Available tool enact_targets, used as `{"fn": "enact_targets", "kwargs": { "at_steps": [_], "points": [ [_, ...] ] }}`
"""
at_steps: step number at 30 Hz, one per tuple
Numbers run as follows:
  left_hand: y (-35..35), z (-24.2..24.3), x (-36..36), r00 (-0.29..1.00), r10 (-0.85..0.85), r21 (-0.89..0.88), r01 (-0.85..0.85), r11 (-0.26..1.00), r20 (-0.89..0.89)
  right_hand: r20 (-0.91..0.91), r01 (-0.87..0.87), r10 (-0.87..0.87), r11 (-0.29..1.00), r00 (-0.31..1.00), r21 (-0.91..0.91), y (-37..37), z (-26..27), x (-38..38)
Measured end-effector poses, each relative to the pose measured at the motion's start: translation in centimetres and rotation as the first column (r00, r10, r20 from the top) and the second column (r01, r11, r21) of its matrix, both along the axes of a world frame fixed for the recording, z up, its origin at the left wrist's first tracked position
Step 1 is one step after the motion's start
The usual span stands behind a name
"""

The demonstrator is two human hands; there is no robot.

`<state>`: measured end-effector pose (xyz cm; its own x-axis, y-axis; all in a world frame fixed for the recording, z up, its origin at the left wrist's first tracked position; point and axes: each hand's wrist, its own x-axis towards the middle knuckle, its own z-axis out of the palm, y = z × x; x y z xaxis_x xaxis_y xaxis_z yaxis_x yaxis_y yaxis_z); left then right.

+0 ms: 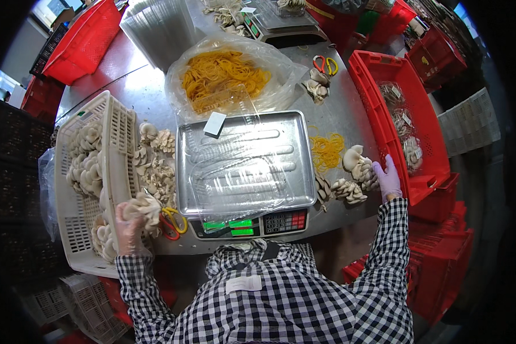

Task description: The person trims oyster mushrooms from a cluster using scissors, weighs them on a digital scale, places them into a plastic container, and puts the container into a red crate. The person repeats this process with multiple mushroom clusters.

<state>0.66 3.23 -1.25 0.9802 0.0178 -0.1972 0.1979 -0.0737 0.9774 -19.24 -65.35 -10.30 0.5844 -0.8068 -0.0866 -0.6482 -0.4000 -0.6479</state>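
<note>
My left hand (130, 230), in a thin glove, holds a cluster of oyster mushrooms (144, 208) beside the white plastic crate (82, 241), which holds more mushrooms. Scissors with red and yellow handles (175, 222) lie just right of that cluster. My right hand (387, 177), in a purple glove, has its fingers apart at the red crate's near wall and touches or almost touches a mushroom cluster (367, 175). Between the hands, an open clear plastic container (241, 185) rests on the metal pan of a digital scale (284, 222). Mushroom pieces (157, 176) lie left of the scale.
Yellow rubber bands (327, 150) lie right of the scale; a plastic bag (279, 73) behind it holds many more. A red crate (425, 150) at the right contains packed mushrooms. Stacked clear containers (159, 34), a second scale (279, 30) and other scissors (325, 65) stand or lie farther back.
</note>
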Motion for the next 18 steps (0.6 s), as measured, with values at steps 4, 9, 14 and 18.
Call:
{"fn": "enact_targets", "kwargs": {
  "at_steps": [4,9,14,18],
  "points": [
    [-7.1,7.9,-1.0,0.98,-0.1,-0.089,0.116,0.989,0.17,0.447,-0.178,0.052,0.953,0.893,0.243,10.1,9.7,5.3],
    [-22.5,10.8,-3.8,0.859,-0.511,-0.208,0.5,0.841,-0.002,0.685,-0.757,0.335,0.171,0.646,0.631,22.5,17.1,8.1],
    [-27.6,7.6,-6.1,0.663,-0.693,0.038,0.714,0.699,0.284,0.619,-0.614,0.059,0.232,0.783,0.755,21.0,13.6,4.9],
    [-23.3,6.0,-3.9,0.865,-0.413,-0.267,0.485,0.833,0.284,0.47,-0.386,-0.061,0.482,0.88,0.786,17.7,4.9,-1.9]
  ]
}}
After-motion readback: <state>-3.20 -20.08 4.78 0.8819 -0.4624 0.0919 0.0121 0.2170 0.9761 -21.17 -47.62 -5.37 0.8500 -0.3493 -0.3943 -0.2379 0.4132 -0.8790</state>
